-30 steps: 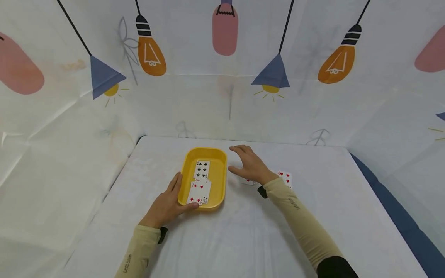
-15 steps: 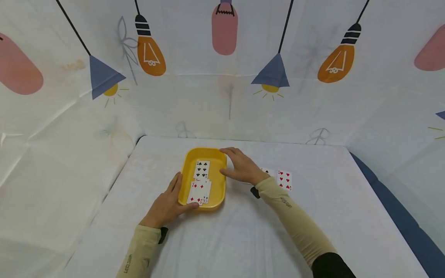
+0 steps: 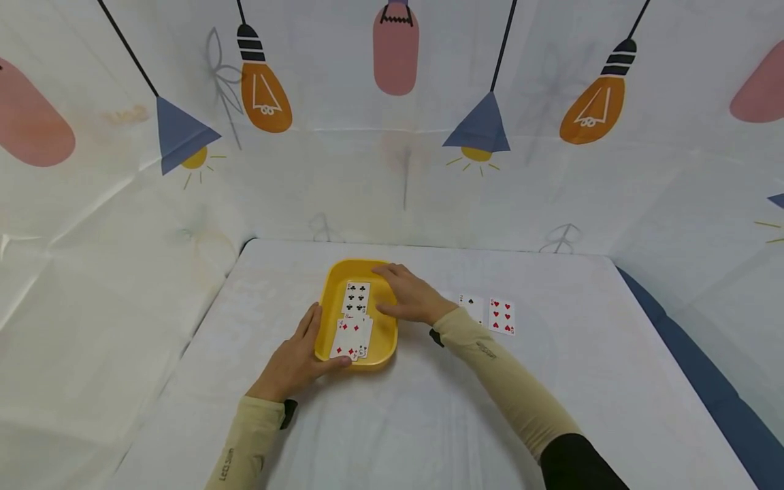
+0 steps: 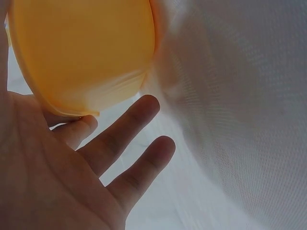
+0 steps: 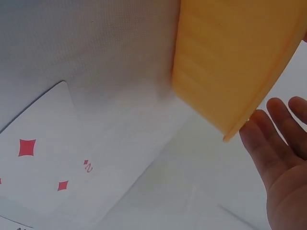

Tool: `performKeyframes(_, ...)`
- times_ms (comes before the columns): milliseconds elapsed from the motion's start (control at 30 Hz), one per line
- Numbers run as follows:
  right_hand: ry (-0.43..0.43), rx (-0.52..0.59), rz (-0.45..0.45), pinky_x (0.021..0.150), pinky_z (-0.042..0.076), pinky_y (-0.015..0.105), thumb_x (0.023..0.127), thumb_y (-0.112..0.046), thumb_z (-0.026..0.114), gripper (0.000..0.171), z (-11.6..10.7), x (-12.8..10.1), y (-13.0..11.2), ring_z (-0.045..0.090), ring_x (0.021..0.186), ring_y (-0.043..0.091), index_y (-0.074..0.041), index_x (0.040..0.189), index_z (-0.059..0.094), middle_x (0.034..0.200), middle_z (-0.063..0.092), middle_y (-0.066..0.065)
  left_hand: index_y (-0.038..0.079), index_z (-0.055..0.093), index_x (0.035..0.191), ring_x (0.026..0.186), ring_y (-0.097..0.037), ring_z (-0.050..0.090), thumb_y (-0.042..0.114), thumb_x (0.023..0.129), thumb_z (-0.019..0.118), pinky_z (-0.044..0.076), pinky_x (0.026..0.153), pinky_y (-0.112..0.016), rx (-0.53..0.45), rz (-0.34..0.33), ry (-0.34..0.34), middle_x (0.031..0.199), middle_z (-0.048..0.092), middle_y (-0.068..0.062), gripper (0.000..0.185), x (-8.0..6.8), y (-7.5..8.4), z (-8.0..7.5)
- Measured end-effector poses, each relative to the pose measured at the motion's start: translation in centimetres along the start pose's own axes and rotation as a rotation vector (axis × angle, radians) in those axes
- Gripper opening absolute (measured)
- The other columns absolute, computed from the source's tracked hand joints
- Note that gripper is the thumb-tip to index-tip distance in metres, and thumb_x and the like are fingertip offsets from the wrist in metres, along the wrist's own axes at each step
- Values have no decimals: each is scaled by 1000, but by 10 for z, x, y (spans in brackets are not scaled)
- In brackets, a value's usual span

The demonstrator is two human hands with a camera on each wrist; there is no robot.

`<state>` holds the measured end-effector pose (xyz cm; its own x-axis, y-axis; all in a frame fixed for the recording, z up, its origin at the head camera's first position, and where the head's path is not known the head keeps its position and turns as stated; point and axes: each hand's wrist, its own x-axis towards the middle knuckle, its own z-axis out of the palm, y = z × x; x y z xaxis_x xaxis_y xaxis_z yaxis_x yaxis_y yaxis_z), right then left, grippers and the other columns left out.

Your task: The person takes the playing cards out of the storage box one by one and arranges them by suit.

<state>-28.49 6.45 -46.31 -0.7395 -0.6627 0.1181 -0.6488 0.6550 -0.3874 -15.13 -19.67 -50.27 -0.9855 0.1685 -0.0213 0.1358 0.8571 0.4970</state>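
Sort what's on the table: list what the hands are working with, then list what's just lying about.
In hand:
- yellow tray, left hand and right hand at its sides
- cards in the tray

Lying about:
- spade card
- hearts card
- diamonds card

White-clothed table (image 3: 429,408) — yellow tray (image 3: 327,306), 2 cards (image 3: 490,313) on it.

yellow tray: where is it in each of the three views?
Head: yellow tray at table centre, cards inside, a hand on each side.
Left wrist: upper left, its outer wall above the left hand.
Right wrist: upper right, its side wall above the right hand.
Shared landmark: the white tablecloth.
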Motion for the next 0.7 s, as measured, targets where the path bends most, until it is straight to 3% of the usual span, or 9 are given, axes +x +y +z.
performKeyframes(333,-97,-36,1,111,40,38,92,-31,75,79,9,20,-5,49,136,27,-7,157,35,154,42,16,11,0,164,91,-30,60,85,76,61,47,101,-51,-6,13,10,170,6,-11,130,0,-1,0)
performKeyframes(700,-209,-109,92,113,38,38,92,-30,73,83,21,36,-9,45,139,26,-12,160,29,157,41,12,9,1,164,90,-29,60,85,76,61,48,100,-50,-7,21,13,170,7,-12,131,0,-1,-1)
